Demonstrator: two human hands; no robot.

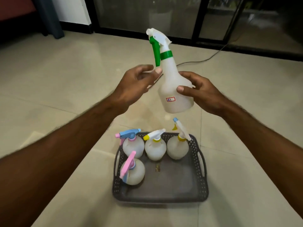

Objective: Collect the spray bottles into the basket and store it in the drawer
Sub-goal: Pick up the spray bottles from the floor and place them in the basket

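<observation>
right hand [199, 92] holding green bottle [175, 82] mid frame, left hand [136, 84] open. risk: toppling bottles [154, 148] in basket [201, 177] on descent.

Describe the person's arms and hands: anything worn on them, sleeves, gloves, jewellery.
Both forearms are bare as far as the picture shows, with no sleeves in view. The left hand and right hand wear no gloves, and no rings, watch or bracelet are visible.

Translucent matt plastic is seen in the bottle [176, 89]; perforated grey plastic in the basket [199, 176]; glossy tile in the floor [65, 79].
</observation>
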